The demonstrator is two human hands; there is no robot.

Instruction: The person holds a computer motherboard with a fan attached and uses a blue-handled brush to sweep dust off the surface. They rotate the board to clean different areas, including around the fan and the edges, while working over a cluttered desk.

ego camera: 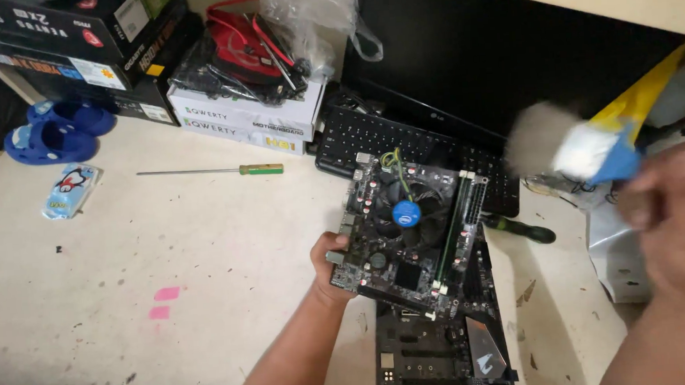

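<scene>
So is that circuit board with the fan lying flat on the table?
No, the circuit board is lifted and tilted: the left hand grips its edge above another board.

Both forearms are bare, no sleeves, watch or rings showing; the right hand [676, 214] at three o'clock is motion-blurred.

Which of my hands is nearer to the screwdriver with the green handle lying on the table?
Left. The left hand grips the motherboard right of the green-handled screwdriver; the blurred right hand, holding a brush, is far right.
</scene>
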